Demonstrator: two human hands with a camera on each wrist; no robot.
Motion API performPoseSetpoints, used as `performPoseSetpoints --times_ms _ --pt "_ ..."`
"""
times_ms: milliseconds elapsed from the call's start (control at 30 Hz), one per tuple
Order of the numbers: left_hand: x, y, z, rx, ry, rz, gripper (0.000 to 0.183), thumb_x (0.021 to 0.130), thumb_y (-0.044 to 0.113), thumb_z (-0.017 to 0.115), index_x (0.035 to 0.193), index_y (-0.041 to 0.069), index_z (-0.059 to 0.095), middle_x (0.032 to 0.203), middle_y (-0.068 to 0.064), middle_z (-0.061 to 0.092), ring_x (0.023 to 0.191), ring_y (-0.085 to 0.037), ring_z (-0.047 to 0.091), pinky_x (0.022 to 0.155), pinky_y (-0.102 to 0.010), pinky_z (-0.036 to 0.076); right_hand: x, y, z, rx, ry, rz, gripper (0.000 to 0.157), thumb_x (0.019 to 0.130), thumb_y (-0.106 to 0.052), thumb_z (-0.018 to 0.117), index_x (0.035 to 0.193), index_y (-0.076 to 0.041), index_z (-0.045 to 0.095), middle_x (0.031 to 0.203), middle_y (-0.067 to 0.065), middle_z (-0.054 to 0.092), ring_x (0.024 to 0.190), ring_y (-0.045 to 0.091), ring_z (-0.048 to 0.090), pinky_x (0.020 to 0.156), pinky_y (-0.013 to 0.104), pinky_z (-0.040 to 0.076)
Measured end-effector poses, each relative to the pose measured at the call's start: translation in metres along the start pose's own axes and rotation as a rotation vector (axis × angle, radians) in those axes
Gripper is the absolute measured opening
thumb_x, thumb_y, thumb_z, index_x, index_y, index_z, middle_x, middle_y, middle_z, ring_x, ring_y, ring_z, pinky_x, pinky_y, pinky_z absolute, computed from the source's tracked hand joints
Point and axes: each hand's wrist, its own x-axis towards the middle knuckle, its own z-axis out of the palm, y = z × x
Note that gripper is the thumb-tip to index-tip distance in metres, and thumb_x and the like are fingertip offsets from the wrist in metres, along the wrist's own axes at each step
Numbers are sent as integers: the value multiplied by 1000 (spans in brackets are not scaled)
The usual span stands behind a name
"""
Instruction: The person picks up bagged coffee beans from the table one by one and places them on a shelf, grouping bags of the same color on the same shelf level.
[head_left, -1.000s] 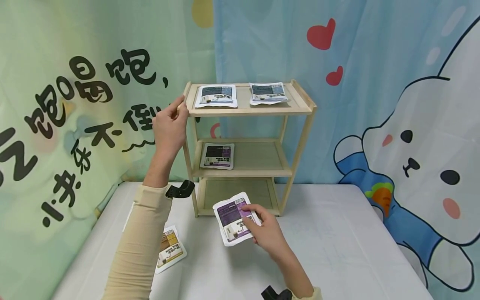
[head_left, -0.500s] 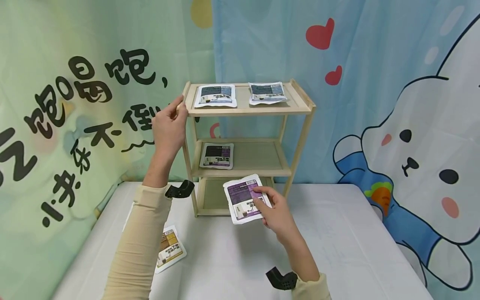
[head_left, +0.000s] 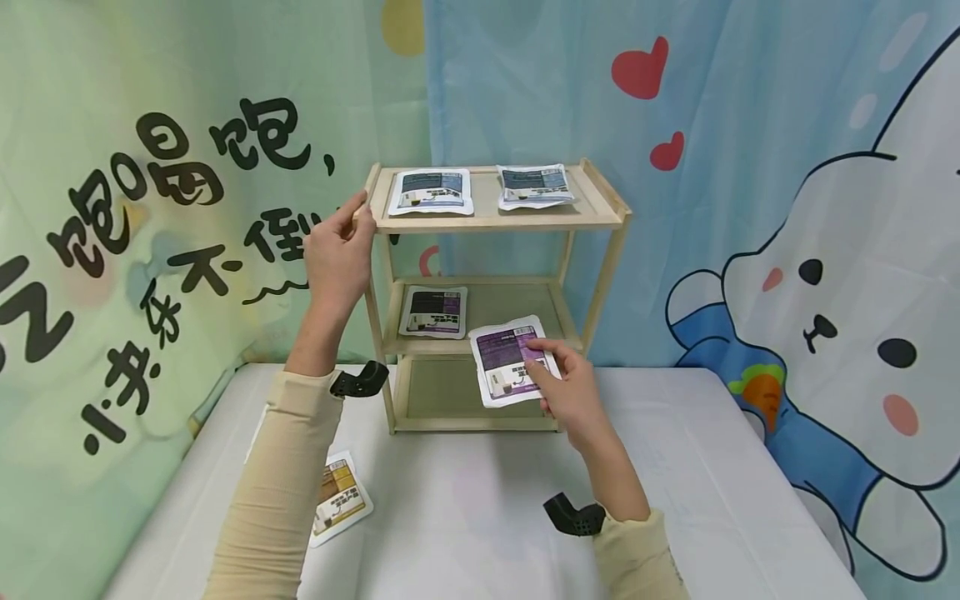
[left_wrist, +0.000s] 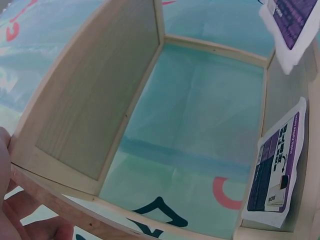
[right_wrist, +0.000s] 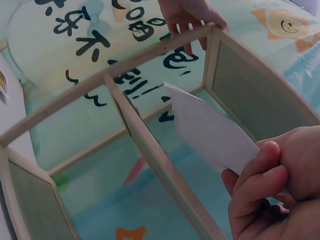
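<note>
A right hand (head_left: 573,387) pinches a purple pouch (head_left: 508,360) before a wooden rack (head_left: 495,223), at four o'clock from a packet (head_left: 433,312) on its middle shelf (head_left: 517,302); the left hand (head_left: 339,254) grips the ten-o'clock corner. Apparently mid-carry, the pouch calls for levelling and a slide inward.

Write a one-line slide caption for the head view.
Left grip at the top of a wooden rack, right grip holding a purple-labelled packet above the white table.

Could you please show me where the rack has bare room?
Free: middle shelf between its purple packet and right rim; bottom shelf, left of the held packet. Crowded: top shelf; two blue packets leave a narrow gap.
</note>
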Motion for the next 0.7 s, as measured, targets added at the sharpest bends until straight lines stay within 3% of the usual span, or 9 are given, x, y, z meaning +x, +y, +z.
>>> performPoseSetpoints --times_ms 133,367,500,633,700 --pt "0 0 0 -4 9 1 40 97 30 49 133 17 62 117 -8 68 89 -12 65 52 -25 34 12 -5 -3 -6 24 -8 34 97 -10 58 130 -3 56 122 16 55 44 5 40 41 19 36" --pt "-1 -1 0 1 3 -17 41 97 31 48 134 18 61 119 -7 67 101 -12 65 63 -22 44 29 -11 -3 -19 42 -19 37 96 -10 60 131 -1 55 103 14 56 44 4 41 42 18 37" --pt "-1 -2 1 -4 2 -14 41 98 31 48 134 17 61 120 -7 67 100 -12 66 58 -23 41 40 -13 -4 -13 51 -30 37 96 -9 58 132 -1 54 99 13 56 42 5 42 41 18 36" --pt "-1 -2 2 -3 10 -3 41 98 31 48 133 17 62 118 -8 67 95 -12 66 55 -24 38 50 -15 -5 -28 45 -21 37 97 -10 57 133 -2 53 104 16 57 41 5 42 40 19 36" --pt "-1 -1 2 0 14 2 40 97 31 48 132 17 62 117 -8 68 94 -12 66 55 -23 38 54 -17 -6 -44 41 -21 38 97 -11 57 134 -2 52 116 19 56 41 5 42 41 19 36"
